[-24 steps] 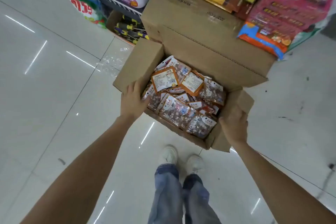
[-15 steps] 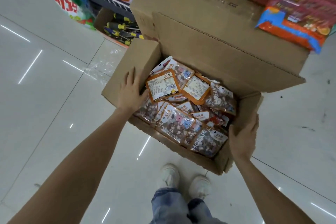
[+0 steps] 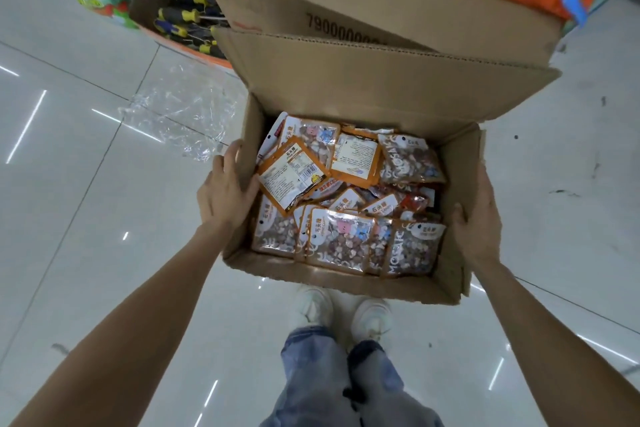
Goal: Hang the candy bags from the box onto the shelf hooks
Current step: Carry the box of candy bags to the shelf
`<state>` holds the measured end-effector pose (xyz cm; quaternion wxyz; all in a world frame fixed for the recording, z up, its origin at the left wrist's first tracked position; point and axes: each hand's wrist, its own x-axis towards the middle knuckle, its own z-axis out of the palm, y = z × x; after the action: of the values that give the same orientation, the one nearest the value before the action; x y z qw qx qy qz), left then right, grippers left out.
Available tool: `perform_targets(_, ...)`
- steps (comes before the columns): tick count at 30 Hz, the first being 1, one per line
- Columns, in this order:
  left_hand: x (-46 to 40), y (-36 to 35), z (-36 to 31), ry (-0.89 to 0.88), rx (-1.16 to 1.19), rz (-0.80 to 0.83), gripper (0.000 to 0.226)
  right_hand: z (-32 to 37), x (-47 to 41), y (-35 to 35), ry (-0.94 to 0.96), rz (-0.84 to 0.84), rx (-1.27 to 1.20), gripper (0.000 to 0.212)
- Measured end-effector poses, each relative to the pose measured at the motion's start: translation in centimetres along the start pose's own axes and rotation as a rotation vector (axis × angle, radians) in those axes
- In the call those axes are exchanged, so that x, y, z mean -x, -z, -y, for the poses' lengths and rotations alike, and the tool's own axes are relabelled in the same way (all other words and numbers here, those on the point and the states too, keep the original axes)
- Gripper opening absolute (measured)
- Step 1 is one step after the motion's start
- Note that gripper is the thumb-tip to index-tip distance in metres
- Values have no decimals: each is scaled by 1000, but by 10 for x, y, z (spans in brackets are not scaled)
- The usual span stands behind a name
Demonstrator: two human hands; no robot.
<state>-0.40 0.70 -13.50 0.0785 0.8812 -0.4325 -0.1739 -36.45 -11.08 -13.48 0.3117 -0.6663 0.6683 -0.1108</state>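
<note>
A tiled shop floor [image 3: 86,253] fills most of the view, with a larger closed carton [image 3: 346,3] and stocked shelving at the far edge; no hooks are in sight. Above the person's shoes hangs the open cardboard box [image 3: 346,282], its far flap standing up, held from both sides. The left hand [image 3: 225,191] grips the left wall, thumb hooked over the rim and fingers wrapped around the outside. The right hand [image 3: 479,229] clasps the right wall, thumb on the edge and the fingers hidden behind the cardboard. Inside, the candy bags [image 3: 343,243] lie in a loose heap, some face up, some label side up, none taken out. The step in hand looks like carrying or positioning the box, so hanging has not begun. Next, the box likely needs a steady resting place near the hooks, freeing one hand to pick a bag by its top edge.
</note>
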Motion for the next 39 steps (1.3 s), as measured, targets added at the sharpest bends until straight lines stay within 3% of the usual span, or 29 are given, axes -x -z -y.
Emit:
perform_targets(4,5,-9,2,25,80,-39,71,-4,3,-3,-11,-9,-2,74)
perform_targets(8,5,-14,2,-28,189,27,75,-10,6,-10,-3,-28,42,79)
perform_targets(14,15,-3,-6,-5,198,60,76,-14,14,-1,19,-46,40,80)
perform_targets(19,43,33,-12,-51,166,77,77,5,52,38,-67,-29,0,81)
perform_targets(27,144,176,-77,-116,181,179,76,59,180,204,-218,-40,-65,80)
perform_targets(34,227,352,-205,-297,172,212,75,105,295,400,-318,-155,-54,77)
perform_targets(39,282,421,-297,-467,128,215,78,88,360,508,-368,-254,-74,84)
